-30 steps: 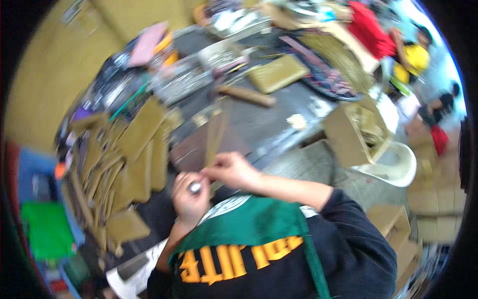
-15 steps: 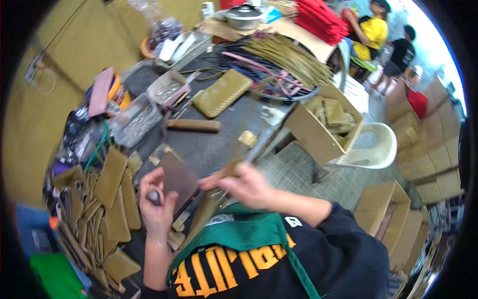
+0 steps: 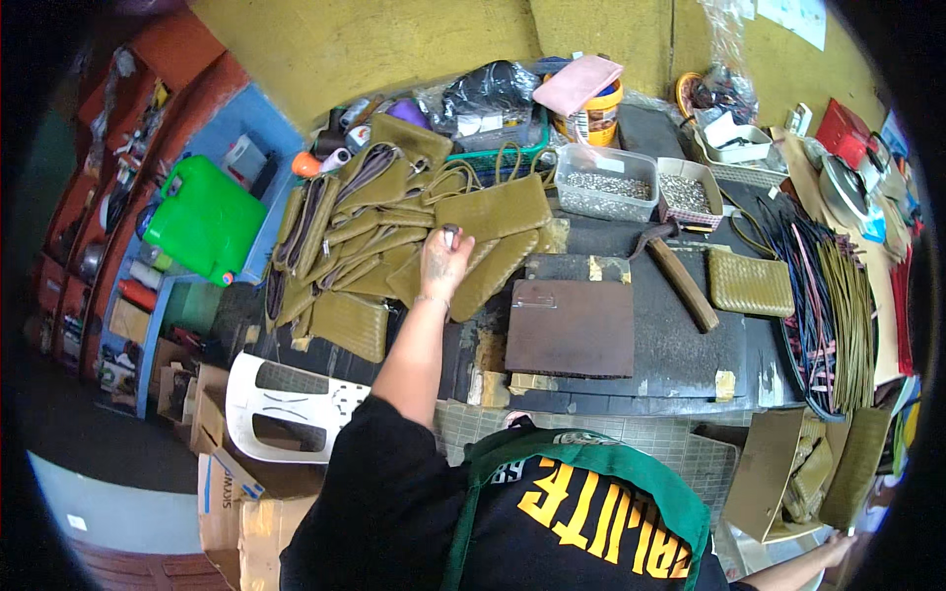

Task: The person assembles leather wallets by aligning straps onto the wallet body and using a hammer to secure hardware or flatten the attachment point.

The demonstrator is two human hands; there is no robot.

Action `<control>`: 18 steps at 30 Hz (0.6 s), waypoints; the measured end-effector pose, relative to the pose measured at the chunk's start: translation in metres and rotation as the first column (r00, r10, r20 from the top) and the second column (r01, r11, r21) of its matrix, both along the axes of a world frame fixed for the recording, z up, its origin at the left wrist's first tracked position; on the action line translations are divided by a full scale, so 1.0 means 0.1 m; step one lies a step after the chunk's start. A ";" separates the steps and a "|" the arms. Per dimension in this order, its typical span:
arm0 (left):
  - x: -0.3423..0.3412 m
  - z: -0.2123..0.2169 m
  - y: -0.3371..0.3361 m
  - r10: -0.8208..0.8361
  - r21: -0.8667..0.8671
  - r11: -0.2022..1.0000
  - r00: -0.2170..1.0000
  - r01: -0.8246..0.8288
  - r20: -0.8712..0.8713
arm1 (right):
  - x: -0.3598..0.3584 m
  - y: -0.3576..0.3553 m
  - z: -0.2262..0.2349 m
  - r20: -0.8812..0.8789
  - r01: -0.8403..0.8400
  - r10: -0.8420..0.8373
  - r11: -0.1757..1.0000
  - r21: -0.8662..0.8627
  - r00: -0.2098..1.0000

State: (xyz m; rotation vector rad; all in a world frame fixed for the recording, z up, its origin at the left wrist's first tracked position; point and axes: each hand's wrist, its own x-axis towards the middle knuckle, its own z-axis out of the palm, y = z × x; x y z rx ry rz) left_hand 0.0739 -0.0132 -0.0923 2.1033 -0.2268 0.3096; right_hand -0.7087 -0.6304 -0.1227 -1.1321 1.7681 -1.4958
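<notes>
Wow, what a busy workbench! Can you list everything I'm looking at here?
Olive woven pouches: a pile, too many to count, left part of bench.
Single olive woven pouch: one, right of bench.
Brown flat metal plate: one, bench centre.
Brown wooden-handled hammer: one, right of plate.
Clear plastic tubs of small metal studs: two, back of bench.
Bundle of coloured cords: one, olive, blue and pink, right edge.
Green plastic jerrycan: one, far left.
White plastic chair: one, lower left.
Cardboard box of olive pieces: one, lower right.
Left hand: over the pile, grip closed on a small metal tool.
Right hand: lower right corner, by the box; grip unclear.
</notes>
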 end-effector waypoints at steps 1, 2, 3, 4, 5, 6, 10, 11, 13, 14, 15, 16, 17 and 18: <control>0.15 -0.04 0.06 0.033 0.019 0.999 0.997 -0.034 0.067 | 0.03 -0.05 -0.22 0.095 0.042 -0.051 0.995 0.088 0.994; 0.25 0.05 0.04 0.061 0.158 0.986 0.998 -0.058 -0.016 | 0.06 -0.04 -0.46 0.191 0.076 -0.111 0.980 0.182 0.975; 0.35 0.08 0.01 0.066 0.153 0.986 0.998 -0.063 -0.018 | 0.09 0.01 -0.70 0.281 0.099 -0.179 0.956 0.276 0.943; 0.45 0.09 -0.03 0.165 0.166 0.975 0.980 -0.146 -0.113 | 0.11 0.09 -0.93 0.352 0.106 -0.245 0.923 0.370 0.903; 0.56 0.08 -0.09 0.254 0.186 0.958 0.945 -0.217 -0.206 | 0.13 0.21 -1.14 0.404 0.110 -0.312 0.886 0.450 0.860; 0.68 0.02 -0.10 0.245 0.177 0.961 0.948 -0.211 -0.204 | 0.16 0.35 -1.37 0.450 0.088 -0.364 0.846 0.525 0.816; 1.07 -0.27 -0.11 0.276 0.426 0.892 0.928 -0.150 -0.251 | 0.39 0.91 -1.89 0.581 -0.126 -0.304 0.803 0.583 0.755; 1.11 -0.31 -0.15 0.268 0.423 0.895 0.930 -0.143 -0.253 | 0.39 1.04 -1.91 0.640 -0.245 -0.192 0.813 0.528 0.744; 1.07 -0.25 0.14 0.336 0.398 0.892 0.903 -0.213 -0.270 | 1.40 1.36 -1.62 0.491 -0.262 -0.023 0.824 0.502 0.871; 1.12 -0.28 0.15 0.321 0.299 0.920 0.925 -0.254 -0.203 | 1.60 1.51 -1.42 0.476 -0.308 0.061 0.832 0.462 0.878; 1.12 -0.26 0.09 0.313 0.199 0.938 0.940 -0.283 -0.137 | 1.77 1.63 -1.29 0.453 -0.351 0.138 0.832 0.430 0.881; 1.11 -0.24 0.07 0.280 0.130 0.953 0.960 -0.275 -0.025 | 2.02 1.75 -1.13 0.415 -0.402 0.234 0.832 0.383 0.879; 1.08 -0.12 0.07 0.264 0.121 0.958 0.964 -0.259 -0.030 | 2.27 1.90 -0.94 0.372 -0.448 0.321 0.828 0.336 0.871; 1.04 0.00 0.13 0.123 -0.006 0.992 0.991 -0.123 0.057 | 2.64 2.04 -0.65 0.306 -0.578 0.494 0.747 0.329 0.814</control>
